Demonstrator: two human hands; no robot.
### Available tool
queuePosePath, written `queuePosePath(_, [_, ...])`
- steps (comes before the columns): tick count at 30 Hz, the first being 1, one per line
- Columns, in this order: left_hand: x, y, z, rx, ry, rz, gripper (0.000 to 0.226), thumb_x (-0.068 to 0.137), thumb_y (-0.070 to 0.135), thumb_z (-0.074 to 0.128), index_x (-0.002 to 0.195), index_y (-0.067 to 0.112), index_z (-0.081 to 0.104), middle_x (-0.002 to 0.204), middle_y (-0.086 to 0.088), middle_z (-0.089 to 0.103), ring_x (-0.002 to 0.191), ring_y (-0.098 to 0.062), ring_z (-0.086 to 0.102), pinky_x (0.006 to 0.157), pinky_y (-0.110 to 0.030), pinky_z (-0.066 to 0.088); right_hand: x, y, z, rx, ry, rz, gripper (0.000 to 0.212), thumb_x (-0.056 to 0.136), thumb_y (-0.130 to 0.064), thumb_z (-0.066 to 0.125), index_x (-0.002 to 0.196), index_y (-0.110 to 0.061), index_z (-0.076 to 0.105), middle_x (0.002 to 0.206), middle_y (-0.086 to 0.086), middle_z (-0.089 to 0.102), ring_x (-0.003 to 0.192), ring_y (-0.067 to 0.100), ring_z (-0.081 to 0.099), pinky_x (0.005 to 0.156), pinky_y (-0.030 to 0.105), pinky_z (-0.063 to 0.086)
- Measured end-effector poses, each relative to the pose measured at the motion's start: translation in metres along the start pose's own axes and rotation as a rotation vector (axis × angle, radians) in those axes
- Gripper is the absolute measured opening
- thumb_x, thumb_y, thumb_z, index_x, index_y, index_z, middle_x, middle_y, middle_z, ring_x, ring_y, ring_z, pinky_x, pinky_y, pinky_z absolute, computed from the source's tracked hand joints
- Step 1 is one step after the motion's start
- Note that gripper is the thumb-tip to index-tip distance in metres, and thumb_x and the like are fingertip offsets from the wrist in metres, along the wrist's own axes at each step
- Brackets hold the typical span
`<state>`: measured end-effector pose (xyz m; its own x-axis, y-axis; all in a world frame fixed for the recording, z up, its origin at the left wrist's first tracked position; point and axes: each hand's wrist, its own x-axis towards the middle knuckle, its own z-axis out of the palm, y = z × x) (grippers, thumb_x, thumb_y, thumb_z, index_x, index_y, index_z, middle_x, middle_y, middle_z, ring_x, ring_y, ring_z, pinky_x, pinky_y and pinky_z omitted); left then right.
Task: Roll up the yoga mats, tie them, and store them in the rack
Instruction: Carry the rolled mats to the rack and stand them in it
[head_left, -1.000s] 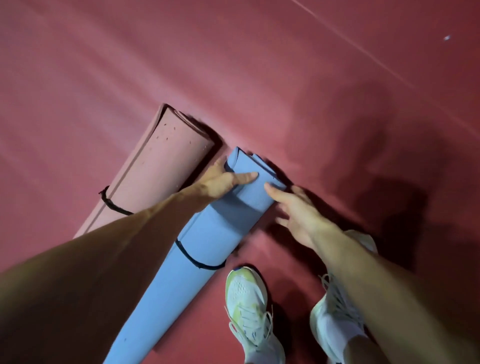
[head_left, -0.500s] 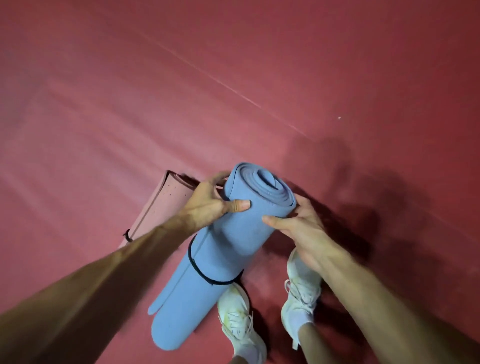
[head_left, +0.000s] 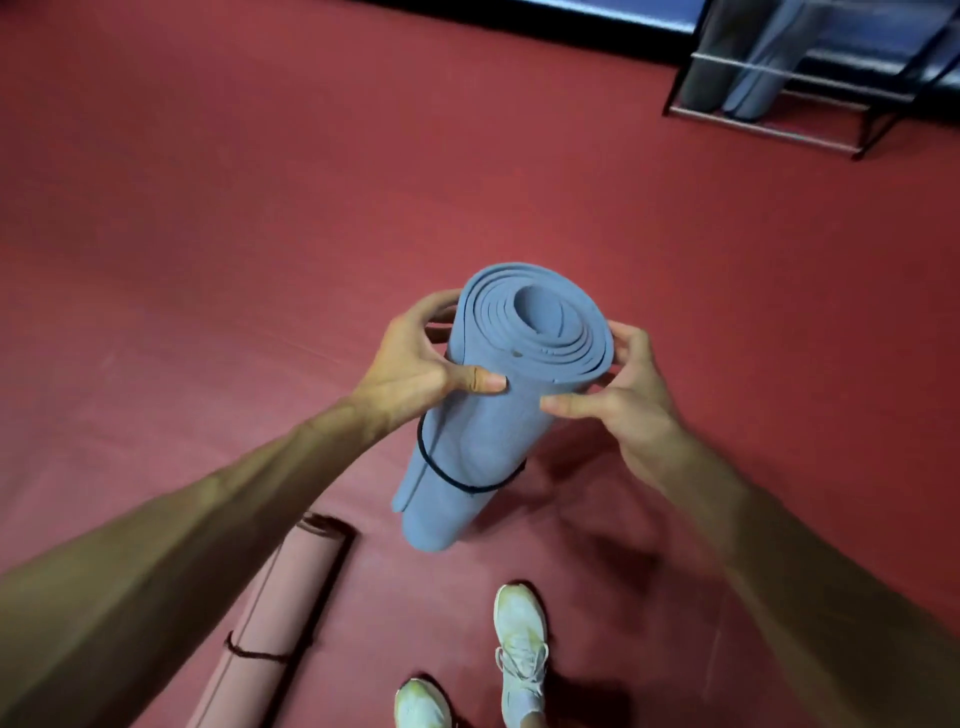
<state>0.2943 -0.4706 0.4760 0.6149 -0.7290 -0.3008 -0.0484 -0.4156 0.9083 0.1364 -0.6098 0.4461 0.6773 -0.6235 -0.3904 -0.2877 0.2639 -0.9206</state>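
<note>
A rolled blue yoga mat (head_left: 483, 436) is held nearly upright off the red floor, its spiral end facing me. A black cord (head_left: 447, 475) circles its lower half. My left hand (head_left: 421, 358) grips the roll's upper left side, thumb across the front. My right hand (head_left: 618, 384) grips the upper right side, fingers curled behind. A rolled pink mat (head_left: 270, 618) tied with a dark cord lies on the floor at lower left. The metal rack (head_left: 810, 83) stands at the top right.
Two rolled grey-blue mats (head_left: 737, 57) stand in the rack against a dark wall base. My white shoes (head_left: 519, 644) are on the red floor (head_left: 260, 208) just below the blue mat, beside the pink roll.
Both hands have lifted the blue mat from the floor to nearly upright. The view has swung up, bringing the rack into sight, and the pink mat now lies lower left.
</note>
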Motion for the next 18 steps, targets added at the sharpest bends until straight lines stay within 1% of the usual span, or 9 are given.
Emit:
queuePosePath(2, [0.01,0.051,0.002,0.001,0.019,0.063,0.092,0.033,0.037,0.092,0.117,0.031,0.056,0.121,0.01,0.062,0.111,-0.009,0.058,0.093,-0.034,0.051,0.001,-0.049,-0.024,-0.011,0.026,-0.067,0.104,0.034,-0.007,0.089,0.126,-0.024,0.044,0.131,0.0,0.046,0.11,0.005,0.054,0.085,0.022,0.051])
queuePosePath(4, [0.019,0.102,0.006,-0.005,-0.002,0.116,0.095,0.029,0.037,0.091,0.116,0.032,0.053,0.122,0.01,0.06,0.112,-0.009,0.057,0.093,-0.038,0.052,-0.001,-0.094,-0.046,-0.03,0.045,-0.136,0.108,0.039,0.001,0.092,0.133,-0.024,0.045,0.132,0.003,0.038,0.11,0.001,0.053,0.092,0.024,0.052])
queuePosePath(7, [0.024,0.177,0.012,0.038,-0.077,0.184,0.104,0.029,0.032,0.092,0.123,0.033,0.049,0.124,0.012,0.057,0.115,-0.007,0.055,0.095,-0.038,0.052,-0.016,-0.156,-0.075,-0.107,0.086,-0.218,0.106,0.047,0.005,0.09,0.137,-0.027,0.044,0.13,0.003,0.032,0.106,-0.008,0.047,0.094,0.014,0.047])
queuePosePath(8, [0.023,0.202,0.013,0.06,-0.111,0.207,0.105,0.031,0.029,0.093,0.126,0.036,0.048,0.125,0.012,0.056,0.116,-0.006,0.055,0.096,-0.038,0.051,-0.021,-0.175,-0.084,-0.132,0.097,-0.235,0.107,0.047,0.004,0.09,0.137,-0.028,0.043,0.131,0.002,0.031,0.108,-0.007,0.046,0.097,0.016,0.047])
queuePosePath(10, [0.02,0.247,0.016,0.087,-0.146,0.254,0.106,0.035,0.02,0.095,0.128,0.035,0.047,0.124,0.013,0.056,0.117,-0.004,0.054,0.096,-0.036,0.05,-0.031,-0.211,-0.101,-0.183,0.115,-0.284,0.11,0.047,0.001,0.092,0.139,-0.029,0.041,0.132,0.001,0.029,0.117,0.003,0.045,0.104,0.031,0.045])
queuePosePath(12, [0.019,0.289,0.018,0.084,-0.148,0.298,0.102,0.042,0.006,0.095,0.129,0.027,0.045,0.121,0.015,0.054,0.115,0.0,0.053,0.093,-0.026,0.048,-0.039,-0.251,-0.12,-0.242,0.105,-0.356,0.111,0.047,-0.005,0.094,0.138,-0.032,0.038,0.131,0.0,0.027,0.126,0.014,0.04,0.108,0.038,0.041])
queuePosePath(15, [0.019,0.35,0.018,0.079,-0.163,0.36,0.099,0.047,0.0,0.092,0.13,0.02,0.042,0.121,0.015,0.052,0.115,0.003,0.049,0.09,-0.017,0.043,-0.048,-0.31,-0.143,-0.291,0.122,-0.419,0.109,0.05,-0.008,0.093,0.138,-0.035,0.034,0.133,0.003,0.028,0.13,0.017,0.037,0.111,0.035,0.037])
queuePosePath(17, [0.021,0.388,0.016,0.083,-0.196,0.402,0.098,0.048,0.001,0.092,0.13,0.02,0.042,0.122,0.015,0.053,0.117,0.003,0.047,0.095,-0.022,0.042,-0.054,-0.345,-0.153,-0.289,0.132,-0.467,0.109,0.046,-0.018,0.096,0.135,-0.036,0.036,0.138,0.002,0.033,0.131,0.018,0.038,0.111,0.039,0.037])
queuePosePath(18, [0.023,0.403,0.014,0.085,-0.21,0.415,0.098,0.047,0.002,0.092,0.13,0.021,0.042,0.123,0.014,0.053,0.118,0.004,0.046,0.096,-0.024,0.042,-0.057,-0.36,-0.157,-0.287,0.144,-0.494,0.11,0.043,-0.02,0.097,0.136,-0.032,0.038,0.139,0.0,0.039,0.131,0.016,0.04,0.111,0.035,0.037])
